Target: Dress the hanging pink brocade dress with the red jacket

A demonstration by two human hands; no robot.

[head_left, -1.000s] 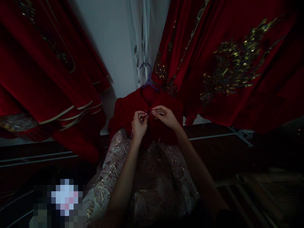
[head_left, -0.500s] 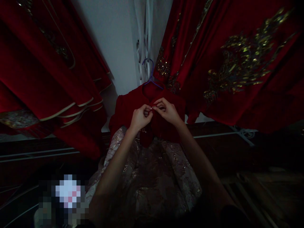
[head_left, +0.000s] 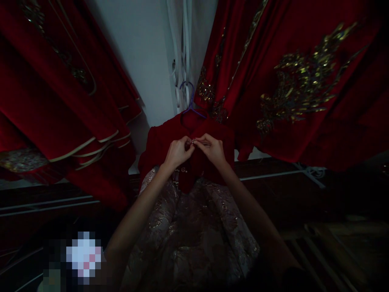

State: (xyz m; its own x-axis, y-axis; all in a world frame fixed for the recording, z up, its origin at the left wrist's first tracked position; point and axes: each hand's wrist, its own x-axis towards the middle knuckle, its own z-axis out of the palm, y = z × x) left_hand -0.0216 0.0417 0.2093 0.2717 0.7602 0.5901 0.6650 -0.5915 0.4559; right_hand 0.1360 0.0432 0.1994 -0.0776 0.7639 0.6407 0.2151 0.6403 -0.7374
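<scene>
Red cloth makes up the jacket (head_left: 159, 142), hung on a purple hanger (head_left: 191, 106) that shows inside its neckline. Just below the neckline, at the jacket's front edges, the left hand (head_left: 178, 153) and right hand (head_left: 214, 151) meet, thumb and fingers of each pinching a small shiny fastening (head_left: 192, 141) (too dim to make out its shape). Patterned cloth (head_left: 161, 215) with metallic glints spreads below the jacket's lower edge.
</scene>
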